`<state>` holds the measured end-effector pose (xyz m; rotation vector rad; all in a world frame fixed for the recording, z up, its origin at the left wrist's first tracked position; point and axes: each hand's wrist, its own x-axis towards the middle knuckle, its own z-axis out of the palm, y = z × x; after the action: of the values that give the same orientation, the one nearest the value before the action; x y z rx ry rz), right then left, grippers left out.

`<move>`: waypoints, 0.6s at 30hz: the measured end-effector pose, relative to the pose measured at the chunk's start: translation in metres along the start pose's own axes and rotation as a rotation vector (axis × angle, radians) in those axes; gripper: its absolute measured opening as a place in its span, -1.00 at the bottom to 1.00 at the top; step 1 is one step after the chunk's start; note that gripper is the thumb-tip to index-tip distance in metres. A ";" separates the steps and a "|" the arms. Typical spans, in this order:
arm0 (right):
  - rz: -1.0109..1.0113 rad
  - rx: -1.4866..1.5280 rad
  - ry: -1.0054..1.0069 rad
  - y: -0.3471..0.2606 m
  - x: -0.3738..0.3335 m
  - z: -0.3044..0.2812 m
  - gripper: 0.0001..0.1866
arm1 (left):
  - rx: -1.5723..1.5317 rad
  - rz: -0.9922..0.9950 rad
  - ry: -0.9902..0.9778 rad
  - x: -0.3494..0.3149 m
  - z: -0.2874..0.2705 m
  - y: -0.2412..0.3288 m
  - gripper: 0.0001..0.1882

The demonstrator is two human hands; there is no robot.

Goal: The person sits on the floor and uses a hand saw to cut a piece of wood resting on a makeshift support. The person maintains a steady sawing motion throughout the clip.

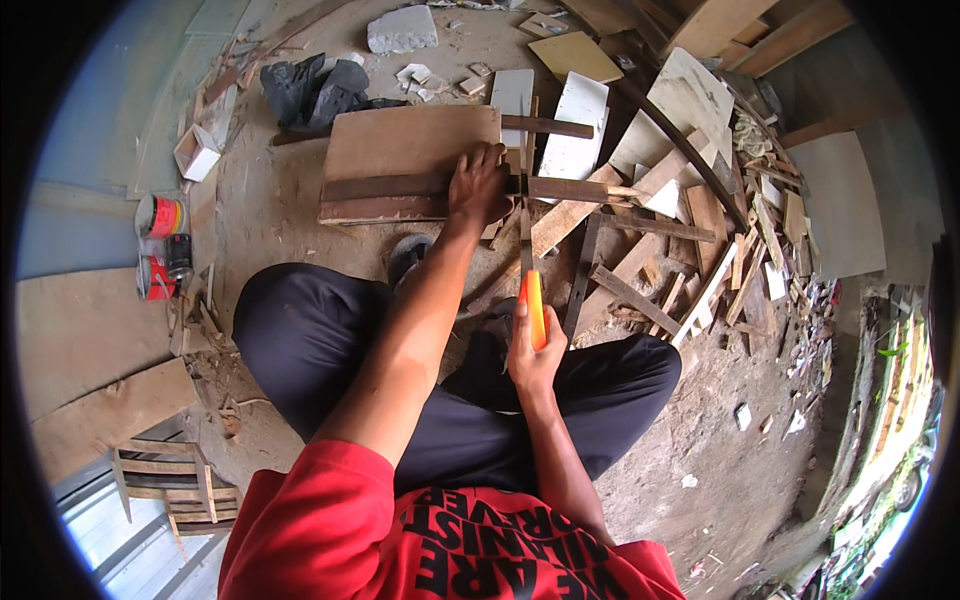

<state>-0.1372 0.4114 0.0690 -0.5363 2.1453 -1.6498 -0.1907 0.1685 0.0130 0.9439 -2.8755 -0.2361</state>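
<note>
My right hand (533, 358) is closed round the orange and yellow handle of a handsaw (536, 305). Its narrow blade points away from me and crosses a dark wooden strip (390, 187), just right of my left hand (480, 188). That hand presses the strip down, its fingers bent over the wood near the right edge of a brown, box-like wooden block (415, 140). To the right of the blade, the strip's end sticks out past the block, pale and splintered at its tip. How deep the blade sits in the wood cannot be made out.
Wood offcuts (640, 290) and white panels (575, 120) lie heaped on the right. Black plastic (315, 88) and a concrete lump (402, 30) lie beyond the block. Several paint cans (160, 216) stand by the left wall. My bent legs (310, 340) flank the work.
</note>
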 end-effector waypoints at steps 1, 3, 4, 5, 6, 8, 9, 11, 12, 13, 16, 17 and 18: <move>0.006 0.004 0.006 0.000 -0.007 -0.002 -0.65 | 0.021 0.001 0.003 0.000 0.004 -0.002 -0.59; 0.022 0.000 -0.008 -0.001 -0.020 -0.010 -0.69 | 0.061 0.003 0.008 0.001 0.017 -0.007 -0.60; 0.040 0.016 -0.025 0.000 -0.028 -0.014 -0.69 | 0.095 0.017 0.050 0.002 0.024 -0.011 -0.62; 0.059 0.032 -0.041 0.001 -0.038 -0.017 -0.70 | 0.130 0.031 0.091 0.003 0.032 -0.016 -0.64; 0.079 0.045 -0.051 0.003 -0.045 -0.020 -0.70 | 0.160 0.050 0.132 0.004 0.038 -0.017 -0.66; 0.064 0.007 -0.065 -0.010 -0.053 -0.024 -0.63 | 0.097 0.106 0.143 0.005 0.042 -0.019 -0.50; 0.049 -0.022 -0.061 -0.008 -0.050 -0.024 -0.66 | 0.071 0.134 0.147 0.004 0.040 -0.020 -0.42; 0.008 -0.050 -0.051 -0.007 -0.035 -0.020 -0.66 | -0.031 0.134 0.209 0.006 0.034 -0.022 -0.47; -0.009 -0.048 -0.042 -0.008 -0.020 -0.011 -0.64 | -0.081 0.135 0.232 0.002 0.026 -0.021 -0.50; -0.014 -0.048 -0.013 -0.012 0.001 -0.004 -0.64 | -0.097 0.111 0.214 0.000 0.019 -0.017 -0.57; -0.135 -0.117 0.012 -0.021 0.059 0.019 -0.62 | -0.154 0.066 0.219 0.003 0.008 -0.005 -0.66; -0.251 -0.150 0.024 -0.023 0.071 0.026 -0.62 | -0.170 0.064 0.246 0.003 0.011 -0.006 -0.64; -0.169 -0.126 -0.016 -0.034 0.074 0.032 -0.62 | -0.164 0.046 0.267 -0.002 0.016 -0.017 -0.61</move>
<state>-0.1811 0.3387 0.0895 -0.7847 2.2567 -1.5956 -0.1818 0.1575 -0.0057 0.8107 -2.5861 -0.3106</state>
